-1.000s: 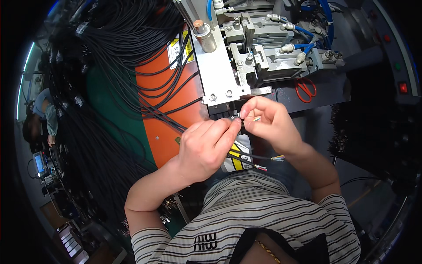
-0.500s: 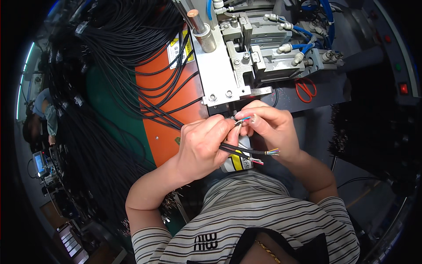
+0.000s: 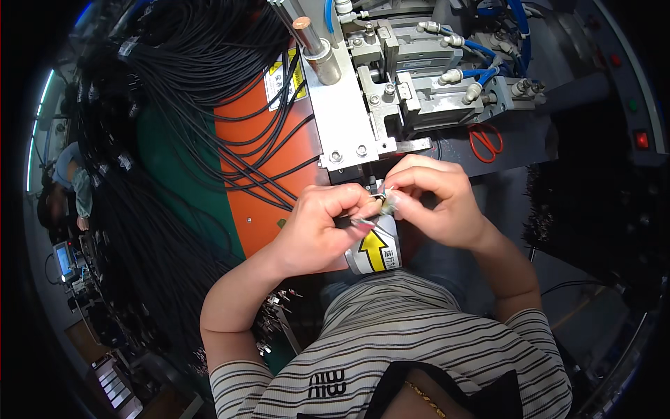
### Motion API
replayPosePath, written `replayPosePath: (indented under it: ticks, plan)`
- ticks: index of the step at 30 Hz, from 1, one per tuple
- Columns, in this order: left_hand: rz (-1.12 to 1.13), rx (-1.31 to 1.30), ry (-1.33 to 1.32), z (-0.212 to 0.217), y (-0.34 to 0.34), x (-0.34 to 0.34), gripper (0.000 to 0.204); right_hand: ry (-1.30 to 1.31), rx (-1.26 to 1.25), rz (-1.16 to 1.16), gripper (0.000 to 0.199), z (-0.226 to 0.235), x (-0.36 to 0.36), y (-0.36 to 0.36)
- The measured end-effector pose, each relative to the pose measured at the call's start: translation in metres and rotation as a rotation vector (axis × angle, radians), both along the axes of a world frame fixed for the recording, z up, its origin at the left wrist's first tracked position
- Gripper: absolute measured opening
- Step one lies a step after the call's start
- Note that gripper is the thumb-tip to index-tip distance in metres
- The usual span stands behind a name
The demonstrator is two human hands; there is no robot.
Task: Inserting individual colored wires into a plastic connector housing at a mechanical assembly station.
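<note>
My left hand [image 3: 319,227] and my right hand [image 3: 434,199] meet just below the metal machine [image 3: 380,91]. Both pinch the stripped end of a thin black cable [image 3: 382,202], whose short coloured wires show between the fingertips. The cable end sits right under the machine's lower plate [image 3: 349,150]. A white label with a yellow arrow [image 3: 375,251] lies directly beneath my hands. The rest of the cable is hidden by my fingers.
A big bundle of black cables [image 3: 188,91] drapes over the orange panel [image 3: 262,160] at the left. Red-handled scissors [image 3: 486,142] lie right of the machine. Blue air hoses [image 3: 506,28] run at the top right. Another person [image 3: 70,188] sits far left.
My hands have drawn closer together and the cable end with its coloured wires, earlier sticking out to the right below them, is now tucked between my fingertips.
</note>
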State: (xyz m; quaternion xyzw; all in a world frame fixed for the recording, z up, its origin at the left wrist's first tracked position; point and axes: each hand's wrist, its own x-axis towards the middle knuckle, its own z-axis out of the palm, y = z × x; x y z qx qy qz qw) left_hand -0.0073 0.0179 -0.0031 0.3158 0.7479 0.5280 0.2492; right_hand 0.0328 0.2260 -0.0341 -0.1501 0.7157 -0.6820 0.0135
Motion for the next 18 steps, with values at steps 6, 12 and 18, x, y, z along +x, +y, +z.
replayPosePath:
  ticks: [6,12,18]
  plan:
    - [0.126,-0.184,0.515,-0.003,0.009,0.015,0.008,0.268,0.563,-0.098,0.006,0.007,0.002,-0.004]
    - [0.026,-0.006,0.114,-0.001,-0.002,-0.005,0.01,-0.134,-0.031,0.029,0.006,0.0,0.0,-0.001]
    - [-0.013,0.039,-0.38,0.005,-0.009,-0.01,0.017,-0.172,-0.144,0.119,0.013,0.002,-0.002,0.003]
